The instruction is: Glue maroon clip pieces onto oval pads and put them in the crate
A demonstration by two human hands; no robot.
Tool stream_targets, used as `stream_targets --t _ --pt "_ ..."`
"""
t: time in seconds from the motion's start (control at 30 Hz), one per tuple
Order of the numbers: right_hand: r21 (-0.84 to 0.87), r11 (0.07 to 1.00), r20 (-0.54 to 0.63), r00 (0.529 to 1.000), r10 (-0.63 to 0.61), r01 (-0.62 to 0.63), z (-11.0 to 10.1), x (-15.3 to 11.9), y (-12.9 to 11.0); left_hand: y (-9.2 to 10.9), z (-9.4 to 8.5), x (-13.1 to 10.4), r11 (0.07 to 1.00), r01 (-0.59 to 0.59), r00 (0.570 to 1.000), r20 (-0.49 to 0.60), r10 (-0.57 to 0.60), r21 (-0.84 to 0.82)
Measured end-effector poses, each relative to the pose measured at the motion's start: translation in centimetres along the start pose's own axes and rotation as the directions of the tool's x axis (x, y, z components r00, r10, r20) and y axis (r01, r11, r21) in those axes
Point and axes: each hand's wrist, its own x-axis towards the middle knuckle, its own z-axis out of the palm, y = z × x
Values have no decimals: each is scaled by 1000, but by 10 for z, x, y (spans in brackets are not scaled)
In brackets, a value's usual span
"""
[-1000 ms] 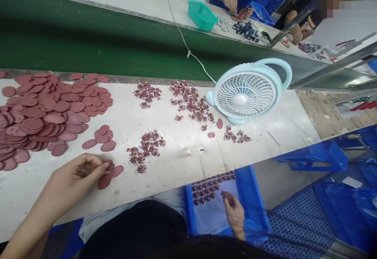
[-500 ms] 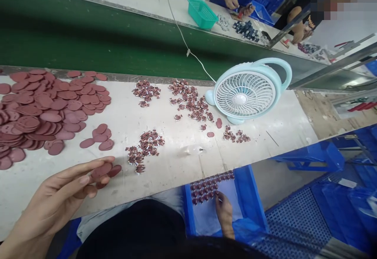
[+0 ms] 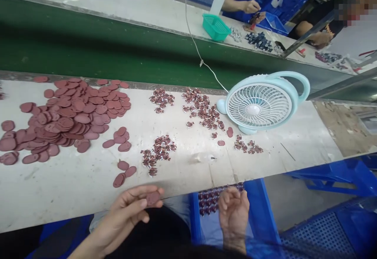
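Observation:
Between the thumb and fingers of my left hand (image 3: 132, 206) is a reddish oval disc (image 3: 153, 199), held near the table's front edge. My right hand (image 3: 234, 210) is over the blue tray (image 3: 266, 208), palm up with its fingers curled; whether it holds anything is too small to tell. Rows of small dark red pieces (image 3: 208, 202) stand in that tray, partly hidden by the right hand. Three loose oval discs (image 3: 130, 171) lie on the table behind my left hand. A big pile of oval discs (image 3: 67, 121) covers the table's left part.
Clusters of small brown pieces (image 3: 161, 147) lie mid-table, beside a clear bottle (image 3: 203, 157). A light blue fan (image 3: 260, 105) stands at the back right, its cable running up. Across the green divider (image 3: 103, 50), people's hands work near a green basket (image 3: 216, 27).
My left hand has moved right and holds one disc; other discs now lie on the table behind it. My right hand has lifted from the tray's rows and turned palm up. The view has shifted.

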Motion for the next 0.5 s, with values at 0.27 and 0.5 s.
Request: stream_targets --t 0.27,0.5 --pt "284 752 682 676 277 -595 103 -7 -34 -18 22 -1 994 34 995 100 -24 -104" --pt "273 782 627 720 297 -560 115 -39 -40 -13 31 -4 988 38 998 61 -29 -151"
